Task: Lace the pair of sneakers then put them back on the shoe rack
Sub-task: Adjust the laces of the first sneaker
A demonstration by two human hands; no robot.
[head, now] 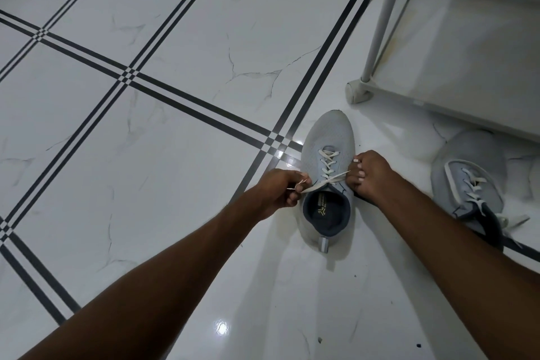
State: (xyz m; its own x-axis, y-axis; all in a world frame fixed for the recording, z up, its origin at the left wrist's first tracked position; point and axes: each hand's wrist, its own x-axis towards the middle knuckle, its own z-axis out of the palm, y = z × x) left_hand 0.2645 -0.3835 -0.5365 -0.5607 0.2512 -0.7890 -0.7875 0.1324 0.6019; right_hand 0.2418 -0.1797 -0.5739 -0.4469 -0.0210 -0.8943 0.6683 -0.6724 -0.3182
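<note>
Both arms reach out straight, the left hand (280, 190) and right hand (368, 175) each pinching the white lace (327, 180) taut over the near pale grey mesh sneaker (328, 137).

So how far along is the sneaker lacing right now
Done: the centre sneaker is criss-crossed up its eyelets. In hand: the left hand and right hand pull its lace ends outward. The second sneaker looks laced, ends loose. Left: both sit on the floor, not on the shoe rack.
</note>
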